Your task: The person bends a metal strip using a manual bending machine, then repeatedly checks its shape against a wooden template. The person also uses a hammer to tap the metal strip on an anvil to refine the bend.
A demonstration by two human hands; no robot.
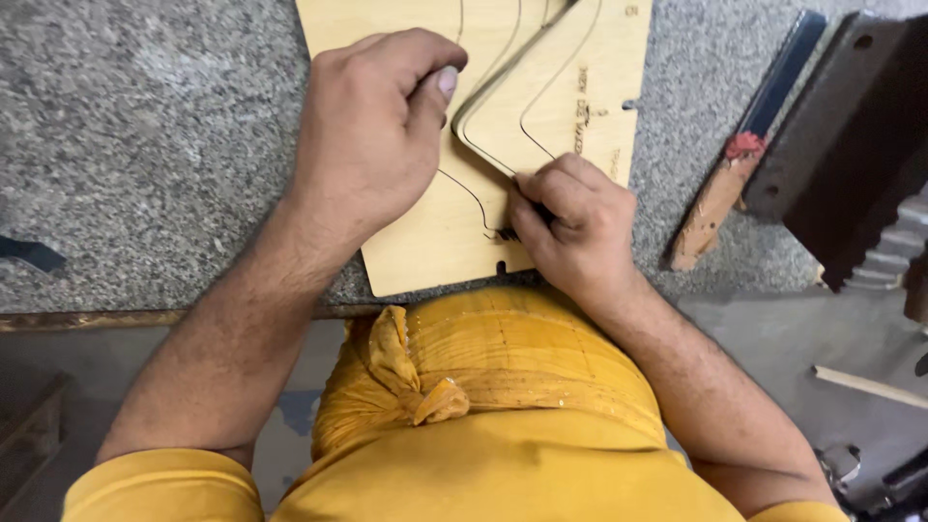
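Observation:
A light plywood board with thin curved slots cut into it lies on a speckled grey stone worktop. A thin dark metal strip runs along one slot. My left hand is fisted on the board, thumb and fingers pinched on the strip near its upper bend. My right hand presses down near the board's front edge, fingers closed on the strip's lower end, where a small dark toothed bit shows.
A wooden-handled tool with a red patch lies right of the board beside a dark metal machine part. The worktop's rusty front edge runs along my waist. A dark scrap lies at far left.

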